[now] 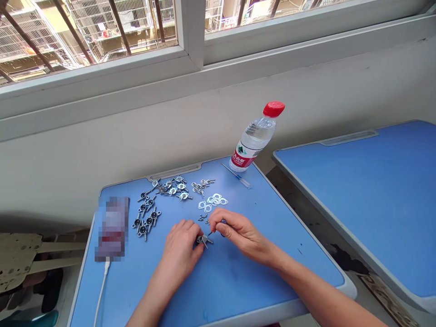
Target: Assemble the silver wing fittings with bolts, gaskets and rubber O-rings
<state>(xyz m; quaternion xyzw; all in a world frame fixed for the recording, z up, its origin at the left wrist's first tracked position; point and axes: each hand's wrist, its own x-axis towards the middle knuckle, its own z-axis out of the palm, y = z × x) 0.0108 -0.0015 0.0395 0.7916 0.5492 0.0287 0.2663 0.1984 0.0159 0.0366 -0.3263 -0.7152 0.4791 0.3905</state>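
On the blue table, my left hand [183,245] grips a small metal part [203,239] between thumb and fingers. Just right of it, my right hand [235,229] is closed in a pinch around a thin dark tool [211,232], its tip near the part. Tiny screws [203,218] lie behind the hands. Flat oval metal plates [214,201] are grouped beyond them, with small metal pieces [200,186] farther back. Several metal parts with dark round centres [143,230] lie to the left, and more metal assemblies [180,186] sit near the back edge.
A water bottle with a red cap [254,141] stands at the back right corner, beside a thin screwdriver [239,176]. A blurred phone [113,229] with a white cable [102,286] lies at the left. Another blue table [371,190] stands right, across a gap.
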